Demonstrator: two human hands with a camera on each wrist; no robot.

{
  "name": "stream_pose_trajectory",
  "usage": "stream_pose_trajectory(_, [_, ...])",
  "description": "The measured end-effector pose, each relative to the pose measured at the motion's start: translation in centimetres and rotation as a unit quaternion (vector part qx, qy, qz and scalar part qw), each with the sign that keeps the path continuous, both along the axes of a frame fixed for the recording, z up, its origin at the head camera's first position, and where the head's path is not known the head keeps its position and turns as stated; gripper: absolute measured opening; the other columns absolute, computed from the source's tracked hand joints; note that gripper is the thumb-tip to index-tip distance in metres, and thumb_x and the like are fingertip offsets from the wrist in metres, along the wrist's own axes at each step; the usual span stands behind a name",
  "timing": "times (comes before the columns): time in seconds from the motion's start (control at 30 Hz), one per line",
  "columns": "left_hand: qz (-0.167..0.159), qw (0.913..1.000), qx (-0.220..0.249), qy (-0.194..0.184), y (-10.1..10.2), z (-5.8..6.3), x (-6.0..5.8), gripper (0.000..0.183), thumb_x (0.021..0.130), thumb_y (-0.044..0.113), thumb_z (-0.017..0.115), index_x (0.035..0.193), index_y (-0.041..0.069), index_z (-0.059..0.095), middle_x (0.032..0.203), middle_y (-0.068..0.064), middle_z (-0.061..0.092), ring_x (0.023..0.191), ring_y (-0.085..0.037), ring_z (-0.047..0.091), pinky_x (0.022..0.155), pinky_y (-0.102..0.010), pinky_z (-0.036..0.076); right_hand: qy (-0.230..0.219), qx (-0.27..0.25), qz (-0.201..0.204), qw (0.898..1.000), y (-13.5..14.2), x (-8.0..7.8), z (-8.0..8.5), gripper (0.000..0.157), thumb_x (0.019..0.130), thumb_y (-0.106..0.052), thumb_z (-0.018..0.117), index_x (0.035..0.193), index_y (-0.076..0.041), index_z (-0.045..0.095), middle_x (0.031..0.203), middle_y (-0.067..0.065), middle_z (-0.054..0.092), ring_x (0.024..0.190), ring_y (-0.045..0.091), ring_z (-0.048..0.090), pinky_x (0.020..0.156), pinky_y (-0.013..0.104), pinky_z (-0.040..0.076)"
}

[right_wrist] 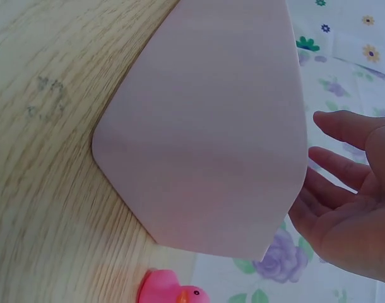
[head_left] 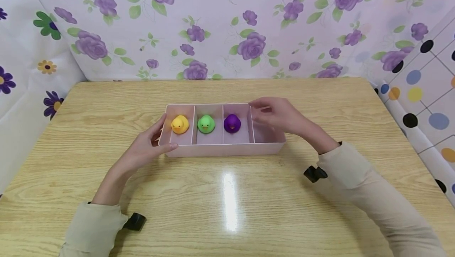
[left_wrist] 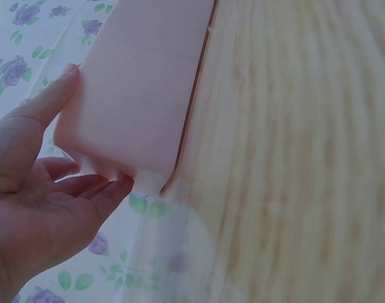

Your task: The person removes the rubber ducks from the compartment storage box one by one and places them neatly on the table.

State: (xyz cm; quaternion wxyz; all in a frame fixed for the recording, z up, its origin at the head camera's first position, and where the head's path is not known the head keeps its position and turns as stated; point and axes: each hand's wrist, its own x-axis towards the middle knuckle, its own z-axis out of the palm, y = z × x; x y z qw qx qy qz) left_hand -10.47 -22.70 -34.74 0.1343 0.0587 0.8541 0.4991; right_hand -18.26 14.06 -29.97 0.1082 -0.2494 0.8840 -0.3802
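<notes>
A pale pink box with several compartments in a row sits on the table. From left to right it holds a yellow duck, a green duck and a purple duck. My left hand grips the box's left end, thumb at the front rim, fingers round the end wall. Over the rightmost compartment is my right hand, fingers loosely bent near the rear rim. Nothing shows between them in the right wrist view. A pink duck appears there beyond the box's end; it is hidden in the head view.
The wooden table reaches back to a floral cloth. Side sheets hang at the left and right. Black wrist mounts stick out from both sleeves.
</notes>
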Motion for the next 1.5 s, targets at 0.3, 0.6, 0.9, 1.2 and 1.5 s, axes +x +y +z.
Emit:
stream_pose_trajectory(0.3, [0.001,1.0000,0.008,-0.001,0.0,0.0,-0.1,0.096,0.088,0.032,0.073,0.157,0.018,0.007,0.159,-0.013,0.013,0.141,-0.033,0.024,0.110,-0.048,0.027,0.004,0.005,0.029,1.000,-1.2,-0.3,0.1,0.039,0.090,-0.008,0.065,0.127,0.003,0.060,0.124,0.020,0.061,0.111,0.034,0.060,0.094,0.040,0.049])
stream_pose_trajectory(0.6, [0.000,0.9999,0.016,-0.003,0.0,0.1,-0.1,0.095,0.089,0.029,0.072,0.157,0.019,0.007,0.160,-0.012,0.013,0.141,-0.033,0.023,0.110,-0.048,0.027,0.003,0.008,0.064,0.998,-2.5,-0.8,-0.1,0.039,0.087,-0.004,0.068,0.125,0.004,0.063,0.123,0.018,0.063,0.112,0.032,0.060,0.095,0.038,0.048])
stream_pose_trajectory(0.9, [-0.003,0.9998,0.021,0.000,0.1,0.2,-0.2,0.094,0.089,0.029,0.072,0.156,0.019,0.007,0.159,-0.012,0.014,0.141,-0.031,0.025,0.110,-0.047,0.029,0.014,0.041,0.110,0.993,-3.3,-1.3,-0.2,0.041,0.087,-0.007,0.071,0.126,0.001,0.063,0.126,0.014,0.062,0.112,0.033,0.060,0.094,0.039,0.049])
stream_pose_trajectory(1.2, [-0.002,0.9998,0.021,-0.003,0.0,0.2,-0.2,0.094,0.089,0.028,0.072,0.156,0.019,0.007,0.159,-0.012,0.014,0.140,-0.031,0.026,0.109,-0.047,0.030,0.026,0.061,0.129,0.989,-4.4,-1.9,-0.5,0.038,0.086,-0.006,0.072,0.123,0.001,0.065,0.118,0.016,0.066,0.111,0.031,0.061,0.094,0.039,0.048])
stream_pose_trajectory(1.5, [0.000,0.9997,0.021,-0.009,-0.1,0.1,0.0,0.095,0.088,0.031,0.072,0.156,0.019,0.007,0.159,-0.011,0.014,0.140,-0.031,0.026,0.110,-0.046,0.029,0.012,0.089,0.136,0.987,-5.4,-2.3,-0.9,0.032,0.087,-0.005,0.071,0.118,0.001,0.067,0.114,0.013,0.068,0.105,0.024,0.062,0.091,0.035,0.050])
